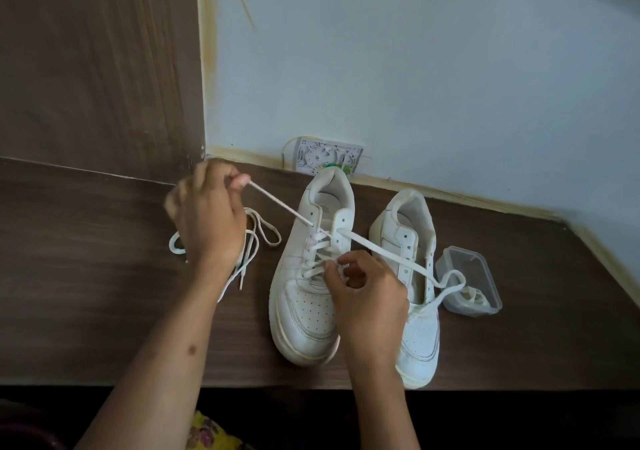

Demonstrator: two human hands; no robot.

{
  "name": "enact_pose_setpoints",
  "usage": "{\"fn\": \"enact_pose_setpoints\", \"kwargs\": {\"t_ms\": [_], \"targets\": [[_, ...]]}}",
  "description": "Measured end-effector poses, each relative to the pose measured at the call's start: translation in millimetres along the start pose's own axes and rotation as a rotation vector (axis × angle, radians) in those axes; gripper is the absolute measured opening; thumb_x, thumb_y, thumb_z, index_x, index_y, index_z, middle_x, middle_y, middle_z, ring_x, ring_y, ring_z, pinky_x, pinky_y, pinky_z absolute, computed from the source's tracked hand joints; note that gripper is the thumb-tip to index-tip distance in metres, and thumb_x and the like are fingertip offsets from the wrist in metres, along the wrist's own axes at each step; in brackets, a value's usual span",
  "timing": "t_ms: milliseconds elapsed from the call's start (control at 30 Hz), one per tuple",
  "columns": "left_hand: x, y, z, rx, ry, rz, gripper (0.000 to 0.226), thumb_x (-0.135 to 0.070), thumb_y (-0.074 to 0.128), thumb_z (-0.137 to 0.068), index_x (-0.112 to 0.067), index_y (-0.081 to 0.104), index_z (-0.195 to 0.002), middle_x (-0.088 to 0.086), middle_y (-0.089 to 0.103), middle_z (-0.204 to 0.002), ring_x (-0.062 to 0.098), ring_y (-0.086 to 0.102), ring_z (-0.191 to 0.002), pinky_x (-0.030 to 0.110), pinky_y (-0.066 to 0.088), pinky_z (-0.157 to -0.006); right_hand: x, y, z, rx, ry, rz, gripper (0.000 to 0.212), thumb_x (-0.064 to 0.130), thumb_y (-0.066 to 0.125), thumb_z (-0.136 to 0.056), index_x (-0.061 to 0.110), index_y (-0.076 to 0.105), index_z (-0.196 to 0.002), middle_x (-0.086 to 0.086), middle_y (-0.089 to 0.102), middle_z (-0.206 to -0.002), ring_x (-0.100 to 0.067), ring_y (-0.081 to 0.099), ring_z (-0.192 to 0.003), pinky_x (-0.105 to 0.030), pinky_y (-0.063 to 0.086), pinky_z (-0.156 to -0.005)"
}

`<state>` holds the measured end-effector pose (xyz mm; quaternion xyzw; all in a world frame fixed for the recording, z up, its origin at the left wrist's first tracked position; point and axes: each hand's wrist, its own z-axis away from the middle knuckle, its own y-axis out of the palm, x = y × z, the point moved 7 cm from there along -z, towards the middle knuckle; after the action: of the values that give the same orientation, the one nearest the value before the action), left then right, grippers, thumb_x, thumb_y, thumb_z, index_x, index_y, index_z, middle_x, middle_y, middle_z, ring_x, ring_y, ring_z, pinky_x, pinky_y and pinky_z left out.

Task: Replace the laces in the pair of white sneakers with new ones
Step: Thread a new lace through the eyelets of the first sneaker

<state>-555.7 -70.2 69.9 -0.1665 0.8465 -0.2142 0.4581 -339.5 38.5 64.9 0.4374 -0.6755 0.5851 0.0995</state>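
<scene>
dark wood-grain tabletop against a pale blue wall carries two white sneakers. left hand pinches the new lace end, drawn taut from an upper eyelet of the left sneaker. right hand pinches the crossings at its tongue. right sneaker looks unlaced; old laces lie behind the left wrist. pulling too hard could leave the two ends uneven or slide the shoe.

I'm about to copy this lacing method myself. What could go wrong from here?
The left hand pulls one lace end taut, which may drag the left sneaker sideways. The other end lies draped over the unlaced right sneaker toward the plastic box; it may snag there.
</scene>
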Motion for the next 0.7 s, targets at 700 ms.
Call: {"fn": "enact_pose_setpoints", "kwargs": {"t_ms": [700], "targets": [[-20, 18, -1, 0.258, 0.095, 0.529, 0.016, -0.029, 0.065, -0.085, -0.022, 0.064, -0.099, -0.016, 0.059, -0.104, 0.013, 0.056, -0.108, 0.02, 0.04, -0.096, 14, -34, -4, 0.657, 0.081, -0.053, 0.028, 0.034, 0.075, -0.083, 0.007, 0.069, -0.079, 0.004, 0.059, -0.079, -0.005, 0.054, -0.064, -0.013, 0.036, -0.057]]}}
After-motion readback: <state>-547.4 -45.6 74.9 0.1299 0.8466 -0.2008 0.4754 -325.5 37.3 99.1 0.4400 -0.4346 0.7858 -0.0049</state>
